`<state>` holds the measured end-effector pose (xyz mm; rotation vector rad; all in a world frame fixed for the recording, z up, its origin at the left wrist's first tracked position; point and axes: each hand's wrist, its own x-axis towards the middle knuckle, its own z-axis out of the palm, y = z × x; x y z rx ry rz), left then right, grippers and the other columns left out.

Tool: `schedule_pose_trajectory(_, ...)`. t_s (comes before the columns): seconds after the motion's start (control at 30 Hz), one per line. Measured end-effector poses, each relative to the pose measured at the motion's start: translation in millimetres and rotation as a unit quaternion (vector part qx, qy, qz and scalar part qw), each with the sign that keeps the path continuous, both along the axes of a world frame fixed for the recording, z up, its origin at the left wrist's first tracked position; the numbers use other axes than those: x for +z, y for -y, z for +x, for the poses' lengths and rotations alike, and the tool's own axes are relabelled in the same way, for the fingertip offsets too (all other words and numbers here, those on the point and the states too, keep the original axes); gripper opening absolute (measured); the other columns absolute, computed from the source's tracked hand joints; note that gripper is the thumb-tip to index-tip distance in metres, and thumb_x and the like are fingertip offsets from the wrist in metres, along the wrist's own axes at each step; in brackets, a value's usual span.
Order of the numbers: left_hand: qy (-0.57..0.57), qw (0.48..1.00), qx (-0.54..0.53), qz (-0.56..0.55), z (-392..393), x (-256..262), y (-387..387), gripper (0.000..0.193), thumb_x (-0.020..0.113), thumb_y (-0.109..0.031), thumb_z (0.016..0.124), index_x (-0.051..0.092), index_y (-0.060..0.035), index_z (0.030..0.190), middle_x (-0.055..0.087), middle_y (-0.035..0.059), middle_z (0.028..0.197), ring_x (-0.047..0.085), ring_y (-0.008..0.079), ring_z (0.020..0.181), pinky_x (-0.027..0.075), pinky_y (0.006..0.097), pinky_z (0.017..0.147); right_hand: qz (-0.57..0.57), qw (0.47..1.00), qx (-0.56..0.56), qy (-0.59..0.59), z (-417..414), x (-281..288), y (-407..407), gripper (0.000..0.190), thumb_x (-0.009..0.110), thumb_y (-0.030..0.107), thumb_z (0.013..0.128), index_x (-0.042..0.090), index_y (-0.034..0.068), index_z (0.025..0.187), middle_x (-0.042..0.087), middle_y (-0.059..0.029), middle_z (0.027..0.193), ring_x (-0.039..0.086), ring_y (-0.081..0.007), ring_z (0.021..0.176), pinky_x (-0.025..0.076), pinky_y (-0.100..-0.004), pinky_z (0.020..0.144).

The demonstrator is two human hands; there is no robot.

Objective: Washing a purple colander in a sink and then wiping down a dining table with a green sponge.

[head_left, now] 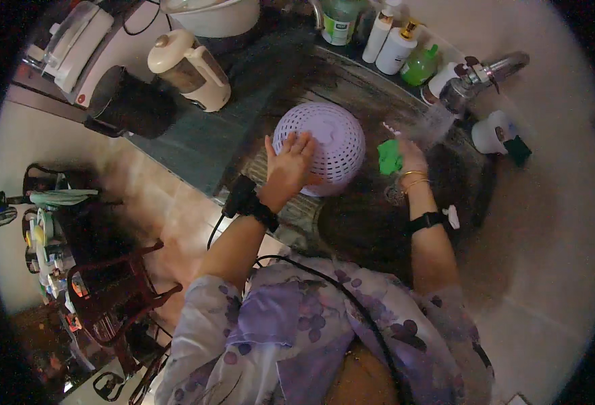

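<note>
A lilac plastic colander [345, 131] lies bottom up beside the dark sink basin [363, 233], its slotted wall facing me. My left hand [292, 159] rests flat on its near left side, fingers spread. To the right of the colander, my right hand [413, 158] grips a bright green crumpled scrubbing cloth [390, 158], apart from the colander. A greyish mesh-like thing [394, 194] shows just below that hand; what it is I cannot tell.
A metal faucet [484, 73] juts in at the upper right, near a white cup [490, 132] and dark green scouring pad [518, 151]. Pump bottles [397, 49] line the back ledge. On the left counter stand a cream lidded jug [191, 71] and black container [130, 104].
</note>
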<state>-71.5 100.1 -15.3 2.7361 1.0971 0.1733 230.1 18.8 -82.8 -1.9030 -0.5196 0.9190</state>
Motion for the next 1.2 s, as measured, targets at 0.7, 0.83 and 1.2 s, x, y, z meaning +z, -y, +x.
schedule_pose_trajectory(0.7,-0.086,0.994,-0.052,-0.054,-5.2,6.8,-18.2,0.092,0.075,-0.039,0.06,0.029,-0.0221,0.138,0.023,-0.0002,0.146,0.023,0.029,0.133,0.012,0.0648,0.101,0.164,0.867,0.235,0.407,-135.9,38.3,-5.7,0.034,0.063,0.017,0.073,0.057,0.004,0.104,0.056,-0.0195,0.107,0.053,-0.0372,0.1,0.041,-0.0425,0.088)
schedule_pose_trajectory(0.83,-0.062,0.996,-0.045,-0.049,2.8,13.2,-13.3,0.085,0.074,-0.038,0.062,0.035,-0.0208,0.135,0.027,0.0008,0.144,0.027,0.0288,0.131,0.015,0.0635,0.101,0.126,0.817,0.27,0.493,-125.2,19.1,-19.2,0.03,0.058,0.014,0.075,0.057,0.007,0.104,0.053,-0.0192,0.113,0.048,-0.0377,0.107,0.037,-0.0438,0.094)
schedule_pose_trajectory(1.2,-0.016,0.999,-0.042,0.011,14.8,-10.1,-0.8,0.077,0.072,-0.038,0.063,0.041,-0.0175,0.131,0.036,0.0026,0.139,0.034,0.0294,0.126,0.02,0.0624,0.098,0.111,0.878,0.234,0.403,-120.7,15.8,-10.8,0.023,0.048,0.011,0.085,0.059,0.009,0.105,0.053,-0.0159,0.113,0.05,-0.0329,0.103,0.041,-0.0394,0.088)
